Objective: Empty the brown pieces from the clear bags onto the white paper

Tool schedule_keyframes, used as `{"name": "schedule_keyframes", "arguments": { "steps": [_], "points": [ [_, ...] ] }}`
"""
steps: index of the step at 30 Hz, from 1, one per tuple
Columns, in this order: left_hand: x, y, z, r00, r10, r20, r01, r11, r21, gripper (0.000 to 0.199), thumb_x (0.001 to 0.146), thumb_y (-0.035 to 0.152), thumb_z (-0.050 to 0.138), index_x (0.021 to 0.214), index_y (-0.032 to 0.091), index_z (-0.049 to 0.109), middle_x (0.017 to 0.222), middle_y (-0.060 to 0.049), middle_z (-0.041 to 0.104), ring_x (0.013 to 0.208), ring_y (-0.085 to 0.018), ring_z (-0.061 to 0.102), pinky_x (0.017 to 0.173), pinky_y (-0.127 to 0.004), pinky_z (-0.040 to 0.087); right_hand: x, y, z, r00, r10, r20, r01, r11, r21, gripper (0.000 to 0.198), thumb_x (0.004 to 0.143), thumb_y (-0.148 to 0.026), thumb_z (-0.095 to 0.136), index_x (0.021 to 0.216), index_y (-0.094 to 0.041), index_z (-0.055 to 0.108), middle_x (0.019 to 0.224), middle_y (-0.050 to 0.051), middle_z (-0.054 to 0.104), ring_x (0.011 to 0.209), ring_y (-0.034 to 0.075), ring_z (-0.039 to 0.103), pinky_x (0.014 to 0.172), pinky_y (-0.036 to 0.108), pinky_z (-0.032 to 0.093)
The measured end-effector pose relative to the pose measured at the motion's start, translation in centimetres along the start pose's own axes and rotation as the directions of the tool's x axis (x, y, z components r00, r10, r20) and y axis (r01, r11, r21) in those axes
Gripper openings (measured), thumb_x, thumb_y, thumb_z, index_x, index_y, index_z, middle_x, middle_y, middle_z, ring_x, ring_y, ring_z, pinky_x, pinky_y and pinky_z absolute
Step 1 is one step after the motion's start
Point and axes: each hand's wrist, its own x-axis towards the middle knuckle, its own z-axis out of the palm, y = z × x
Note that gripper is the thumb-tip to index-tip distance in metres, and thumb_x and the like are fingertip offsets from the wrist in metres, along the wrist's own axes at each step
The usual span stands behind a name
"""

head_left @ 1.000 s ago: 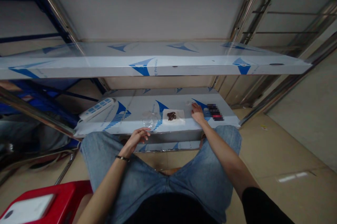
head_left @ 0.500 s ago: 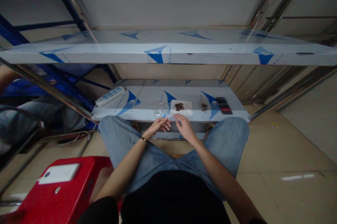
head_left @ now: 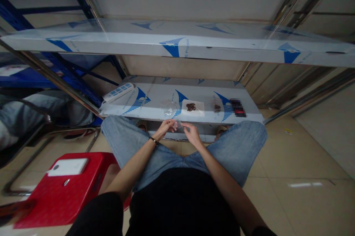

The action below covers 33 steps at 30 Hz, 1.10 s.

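Note:
Just off the front edge of the lower shelf, my left hand [head_left: 166, 127] and my right hand [head_left: 192, 132] pinch a small clear plastic bag [head_left: 179, 123] from its two sides. Both hands have their fingers closed on it; its contents, if any, are too small to tell. Behind it lies a loose heap of clear plastic bags [head_left: 169, 107]. To the right, a white sheet [head_left: 200, 108] carries a pile of small dark brown pieces [head_left: 190, 107]. A second small brown pile [head_left: 217, 108] sits farther right.
A white power strip [head_left: 119, 92] lies at the shelf's left end, a pixelated dark-and-red object [head_left: 238, 108] at its right. The upper shelf [head_left: 124, 46] spans above. On the left, a red stool [head_left: 69, 201] bears a white rectangular object [head_left: 68, 167], near another person's blurred hand [head_left: 17, 208].
My fingertips have come up against the small bag, which is now stretched between both hands. The view has tilted slightly. Another person's arm has left the upper left.

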Motion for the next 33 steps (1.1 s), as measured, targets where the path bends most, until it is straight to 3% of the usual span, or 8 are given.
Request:
{"name": "schedule_keyframes", "arguments": {
  "steps": [6,12,21,26,33],
  "points": [
    [-0.5,-0.2,-0.2,0.997,0.04,-0.064,-0.036,0.997,0.061,0.029,0.075,0.038,0.085,0.075,0.01,0.075,0.066,-0.005,0.067,0.055,-0.012,0.058,0.055,-0.023,0.049,-0.2,-0.7,0.1,0.998,-0.042,-0.056,0.043,0.999,0.013,0.025,0.085,-0.021,0.057,0.098,-0.023,0.077,0.111,0.008,0.074,0.111,0.024,0.066,0.105,0.042,0.048],
    [-0.5,-0.6,0.2,0.994,0.043,-0.105,-0.042,0.999,0.013,0.031,0.067,0.034,0.091,0.081,0.011,0.076,0.066,-0.006,0.071,0.057,-0.015,0.063,0.06,-0.026,0.053,-0.1,-1.2,0.8,0.995,0.093,-0.02,-0.085,0.965,0.248,0.025,0.086,-0.04,0.064,0.096,-0.021,0.076,0.096,0.006,0.077,0.086,0.023,0.069,0.078,0.033,0.053],
    [-0.6,-0.5,0.6,0.999,-0.027,0.021,0.026,0.999,0.04,0.045,0.076,0.049,0.084,0.093,0.008,0.077,0.084,-0.017,0.077,0.072,-0.021,0.073,0.065,-0.026,0.055,0.3,-0.3,1.7,0.983,0.185,-0.015,-0.164,0.904,0.396,0.027,0.079,-0.047,0.073,0.084,-0.02,0.075,0.081,0.006,0.076,0.076,0.022,0.069,0.075,0.033,0.054],
    [-0.6,-0.3,0.9,0.998,0.026,0.049,-0.03,0.997,0.074,0.04,0.079,0.048,0.081,0.087,0.009,0.076,0.08,-0.014,0.076,0.066,-0.018,0.069,0.061,-0.025,0.052,0.3,-0.7,1.7,0.974,0.226,0.004,-0.205,0.878,0.433,0.032,0.078,-0.052,0.074,0.082,-0.02,0.073,0.077,0.005,0.075,0.072,0.022,0.07,0.068,0.032,0.055],
    [0.0,-0.3,1.5,0.999,0.037,0.038,-0.04,0.994,0.103,0.043,0.071,0.051,0.087,0.078,0.011,0.074,0.064,-0.008,0.07,0.056,-0.015,0.062,0.055,-0.023,0.047,0.1,-0.8,1.9,0.957,0.289,0.03,-0.272,0.854,0.444,0.044,0.079,-0.062,0.071,0.085,-0.019,0.073,0.07,0.005,0.073,0.062,0.019,0.067,0.05,0.024,0.048]
  ]
}}
